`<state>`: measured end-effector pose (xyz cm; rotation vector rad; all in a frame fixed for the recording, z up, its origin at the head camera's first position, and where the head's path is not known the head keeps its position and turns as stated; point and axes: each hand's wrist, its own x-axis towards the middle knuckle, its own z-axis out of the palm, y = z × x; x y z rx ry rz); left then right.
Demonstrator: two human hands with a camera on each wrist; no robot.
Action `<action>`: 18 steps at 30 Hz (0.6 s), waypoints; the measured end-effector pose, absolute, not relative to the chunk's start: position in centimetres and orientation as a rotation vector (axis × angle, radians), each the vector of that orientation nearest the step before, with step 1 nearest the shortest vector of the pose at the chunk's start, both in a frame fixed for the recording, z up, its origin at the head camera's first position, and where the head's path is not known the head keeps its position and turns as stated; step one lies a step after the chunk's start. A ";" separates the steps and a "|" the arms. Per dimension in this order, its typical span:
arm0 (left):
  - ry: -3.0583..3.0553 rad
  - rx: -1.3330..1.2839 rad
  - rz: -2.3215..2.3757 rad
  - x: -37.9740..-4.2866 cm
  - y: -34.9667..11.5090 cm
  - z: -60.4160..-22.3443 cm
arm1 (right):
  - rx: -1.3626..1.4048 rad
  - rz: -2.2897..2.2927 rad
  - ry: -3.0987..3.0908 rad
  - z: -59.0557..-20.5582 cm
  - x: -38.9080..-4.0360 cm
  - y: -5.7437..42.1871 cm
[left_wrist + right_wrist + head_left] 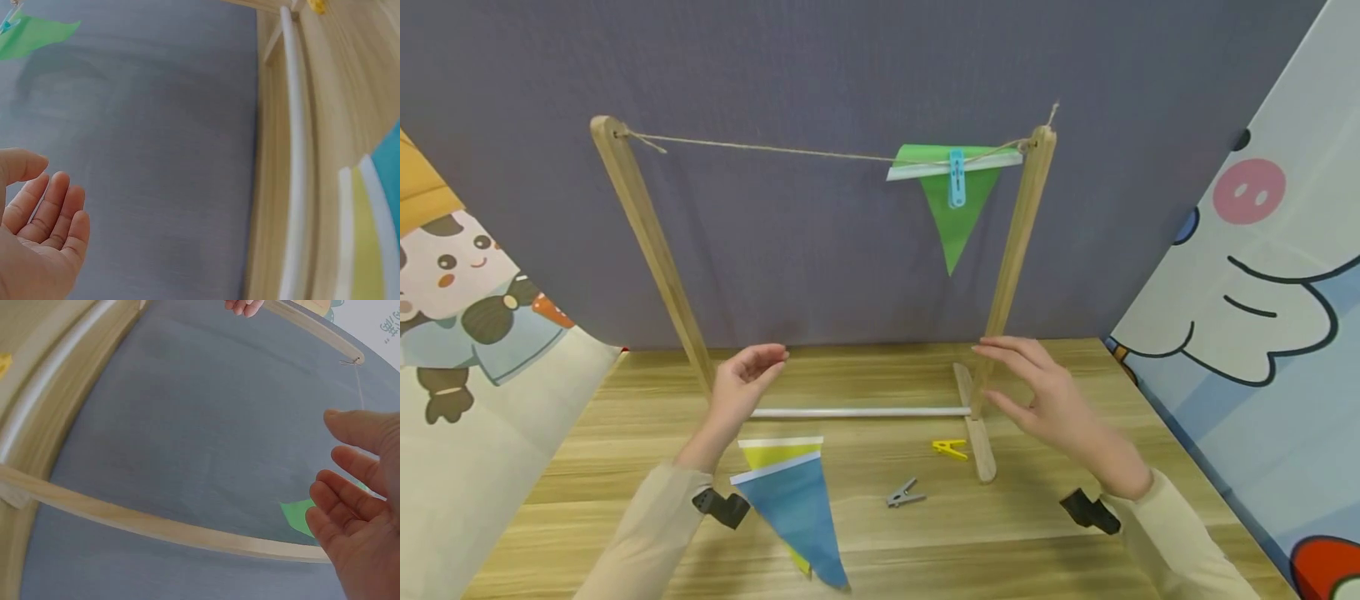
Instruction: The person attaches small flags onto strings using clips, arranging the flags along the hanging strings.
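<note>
1. At left, raised in front of the lower part of the left post (652,246): left hand (741,387), with fingers side by side and loosely bent, thumb apart.
2. At right, raised before the right post (1015,250) in the head view: right hand (1045,387), with fingers loosely bent and slightly spread, thumb well clear of them.
3. Stretched between both post tops: thin string (760,148). Clipped near its right end by a light blue clothespin (957,179), hanging point down: green flag (951,233).
4. On the wooden table (1037,525), near left: blue flag (797,504), partly covering a yellow flag (771,455).
5. Just left of the right post's foot: yellow clothespin (943,447). Nearer and farther left: gray clothespin (897,498).
6. Low between the posts: white rod (865,412).
7. At the far side: dark gray panel (820,250).
</note>
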<state>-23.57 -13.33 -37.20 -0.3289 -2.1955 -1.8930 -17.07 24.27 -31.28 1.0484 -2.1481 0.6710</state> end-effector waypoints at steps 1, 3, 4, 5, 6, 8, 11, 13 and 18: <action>-2.201 -0.317 -1.896 -23.5 -13.4 -37.6 | 1.042 0.676 -2.155 -31.6 -17.0 24.2; -2.212 -0.293 -1.909 -23.3 -13.7 -38.2 | 1.053 0.686 -2.144 -32.2 -16.9 24.0; -2.215 -0.288 -1.906 -23.2 -13.8 -38.5 | 1.057 0.693 -2.145 -32.5 -16.8 23.9; -2.214 -0.286 -1.905 -23.1 -13.9 -38.8 | 1.063 0.699 -2.142 -32.8 -16.8 23.8; -2.211 -0.288 -1.905 -23.0 -14.0 -39.1 | 1.067 0.703 -2.138 -33.1 -16.9 23.8; -2.203 -0.293 -1.906 -22.8 -14.3 -39.6 | 1.082 0.714 -2.127 -33.8 -16.9 23.7; -2.203 -0.282 -1.908 -22.4 -14.6 -40.3 | 1.090 0.728 -2.122 -34.9 -17.0 23.5; -2.216 -0.269 -1.900 -22.2 -14.8 -40.8 | 1.101 0.734 -2.114 -35.5 -17.0 23.3; -2.238 -0.246 -1.885 -21.7 -15.4 -41.7 | 1.091 0.752 -2.142 -36.8 -16.9 22.8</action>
